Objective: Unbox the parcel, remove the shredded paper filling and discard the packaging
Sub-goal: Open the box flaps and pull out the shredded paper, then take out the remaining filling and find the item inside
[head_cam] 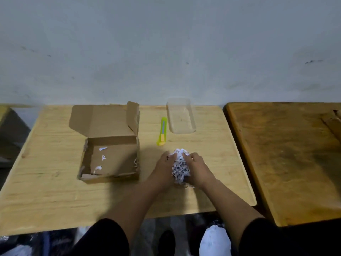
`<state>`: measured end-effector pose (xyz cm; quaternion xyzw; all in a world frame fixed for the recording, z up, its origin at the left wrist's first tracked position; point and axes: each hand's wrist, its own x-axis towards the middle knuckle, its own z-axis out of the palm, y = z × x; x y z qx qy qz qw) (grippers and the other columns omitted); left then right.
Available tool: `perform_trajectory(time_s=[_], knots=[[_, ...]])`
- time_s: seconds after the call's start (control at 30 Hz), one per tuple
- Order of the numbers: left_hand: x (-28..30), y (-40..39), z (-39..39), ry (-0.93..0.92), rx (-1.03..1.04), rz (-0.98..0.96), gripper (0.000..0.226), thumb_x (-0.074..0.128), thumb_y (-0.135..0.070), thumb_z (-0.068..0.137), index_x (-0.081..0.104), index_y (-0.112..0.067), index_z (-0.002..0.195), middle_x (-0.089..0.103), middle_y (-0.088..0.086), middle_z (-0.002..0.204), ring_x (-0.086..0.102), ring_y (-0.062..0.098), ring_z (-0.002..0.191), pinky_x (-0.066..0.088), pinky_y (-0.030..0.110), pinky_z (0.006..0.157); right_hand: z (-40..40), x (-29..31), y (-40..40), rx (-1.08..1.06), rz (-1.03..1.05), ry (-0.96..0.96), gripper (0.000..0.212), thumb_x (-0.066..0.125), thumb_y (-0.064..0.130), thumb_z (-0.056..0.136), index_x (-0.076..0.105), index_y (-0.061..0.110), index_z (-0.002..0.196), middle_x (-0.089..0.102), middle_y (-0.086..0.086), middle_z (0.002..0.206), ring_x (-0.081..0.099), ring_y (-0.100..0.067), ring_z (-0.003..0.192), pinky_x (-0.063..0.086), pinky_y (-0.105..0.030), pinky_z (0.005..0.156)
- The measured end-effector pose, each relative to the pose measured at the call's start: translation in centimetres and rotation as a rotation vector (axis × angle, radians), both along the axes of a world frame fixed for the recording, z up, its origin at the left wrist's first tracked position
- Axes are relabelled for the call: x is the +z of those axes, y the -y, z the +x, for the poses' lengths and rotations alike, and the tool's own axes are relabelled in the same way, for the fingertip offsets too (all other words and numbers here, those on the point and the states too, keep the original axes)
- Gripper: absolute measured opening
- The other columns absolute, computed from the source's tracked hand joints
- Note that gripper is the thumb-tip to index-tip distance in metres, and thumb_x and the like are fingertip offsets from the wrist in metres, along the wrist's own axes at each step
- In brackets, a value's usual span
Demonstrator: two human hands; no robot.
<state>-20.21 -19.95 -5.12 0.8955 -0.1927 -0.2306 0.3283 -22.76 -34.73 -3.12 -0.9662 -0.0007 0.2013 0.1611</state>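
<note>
The cardboard box (108, 157) sits open on the table at about nine o'clock from the wad of filling, its lid (103, 119) folded back toward twelve, one side flap standing upright at the right. Inside it is nearly bare — only a few white scraps (103, 157) cling to the brown floor, with some strips caught along the right wall. The shredded paper (180, 166) — white strips flecked with dark print — is bunched into a tight, ragged ball just right of the box, at about three o'clock from it.
</note>
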Motion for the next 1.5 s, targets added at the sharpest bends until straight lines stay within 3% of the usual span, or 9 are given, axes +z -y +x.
perform_trajectory(time_s=[0.23, 0.43, 0.53, 0.63, 0.87, 1.03, 1.2, 1.33, 1.5], knots=[[-1.1, 0.7, -0.5, 0.048, 0.077, 0.059, 0.077, 0.057, -0.031, 0.085, 0.014, -0.013, 0.147, 0.01, 0.012, 0.156, 0.006, 0.026, 0.145, 0.013, 0.038, 0.119, -0.1, -0.9, 1.1, 0.079, 0.059, 0.137, 0.08, 0.061, 0.034, 0.083, 0.017, 0.014, 0.147, 0.019, -0.011, 0.153, 0.023, -0.026, 0.139, 0.031, -0.036, 0.11], [-0.2, 0.6, -0.4, 0.02, 0.115, 0.086, 0.077, 0.056, -0.033, 0.085, 0.013, -0.017, 0.147, 0.006, 0.01, 0.158, 0.001, 0.022, 0.145, 0.007, 0.034, 0.117, -0.4, 0.3, 1.7, 0.116, 0.014, 0.181, 0.079, 0.061, 0.035, 0.079, 0.021, 0.018, 0.146, 0.019, -0.008, 0.156, 0.018, -0.023, 0.143, 0.031, -0.044, 0.11], [1.2, 0.4, -0.2, 0.024, 0.132, 0.077, 0.077, 0.06, -0.03, 0.083, 0.018, -0.017, 0.146, 0.011, 0.013, 0.156, 0.008, 0.026, 0.144, 0.012, 0.036, 0.118, -0.2, 1.3, 1.5, 0.119, 0.009, 0.138, 0.082, 0.06, 0.041, 0.081, 0.016, 0.022, 0.147, 0.016, -0.006, 0.157, 0.013, -0.021, 0.144, 0.025, -0.046, 0.114], [2.6, 0.3, 0.3, 0.068, 0.096, 0.094, 0.075, 0.06, -0.026, 0.082, 0.022, -0.012, 0.145, 0.02, 0.015, 0.154, 0.013, 0.027, 0.143, 0.016, 0.037, 0.118, 0.2, 2.7, 1.4, 0.1, 0.066, 0.106, 0.08, 0.058, 0.038, 0.083, 0.015, 0.019, 0.147, 0.018, -0.005, 0.157, 0.015, -0.019, 0.144, 0.021, -0.04, 0.117], [5.5, -0.1, 1.0, 0.128, 0.132, 0.076, 0.058, 0.045, -0.028, 0.094, 0.024, -0.008, 0.144, 0.027, 0.014, 0.151, 0.022, 0.027, 0.141, 0.021, 0.037, 0.116, 0.7, 5.8, 0.6, -0.039, 0.081, 0.142, 0.052, 0.028, 0.031, 0.1, 0.016, 0.011, 0.147, 0.017, -0.006, 0.157, 0.023, -0.022, 0.142, 0.027, -0.033, 0.114], [6.8, -0.9, 1.1, 0.253, 0.208, 0.151, 0.046, 0.031, -0.028, 0.099, 0.029, -0.008, 0.141, 0.039, 0.015, 0.141, 0.038, 0.027, 0.129, 0.033, 0.037, 0.108, 1.3, 7.2, -0.8, -0.012, 0.047, 0.179, 0.05, 0.026, 0.029, 0.1, 0.018, 0.01, 0.146, 0.02, -0.007, 0.155, 0.029, -0.023, 0.139, 0.031, -0.031, 0.109], [7.0, -4.2, 1.6, 0.427, 0.265, 0.283, 0.044, 0.028, -0.026, 0.1, 0.028, -0.007, 0.14, 0.043, 0.013, 0.138, 0.036, 0.023, 0.13, 0.032, 0.031, 0.109, 2.6, 7.7, -3.9, 0.043, 0.044, 0.213, 0.049, 0.028, 0.029, 0.1, 0.02, 0.01, 0.145, 0.023, -0.006, 0.154, 0.033, -0.024, 0.136, 0.034, -0.03, 0.105], [6.7, -9.3, 1.9, 0.42, 0.384, 0.278, 0.037, 0.031, -0.027, 0.098, 0.041, -0.011, 0.13, 0.05, 0.013, 0.129, 0.047, 0.025, 0.118, 0.04, 0.035, 0.101, 3.8, 7.0, -8.2, 0.109, 0.06, 0.197, 0.05, 0.029, 0.026, 0.1, 0.02, 0.008, 0.145, 0.023, -0.008, 0.154, 0.031, -0.024, 0.137, 0.032, -0.03, 0.106], [5.3, -17.1, 2.5, 0.372, 0.459, 0.317, 0.043, 0.033, -0.027, 0.097, 0.035, -0.011, 0.137, 0.038, 0.01, 0.142, 0.036, 0.023, 0.132, 0.034, 0.033, 0.107, 5.3, 4.9, -14.7, 0.183, 0.092, 0.186, 0.049, 0.036, 0.027, 0.097, 0.027, 0.012, 0.143, 0.03, -0.007, 0.151, 0.037, -0.024, 0.133, 0.034, -0.029, 0.103]])
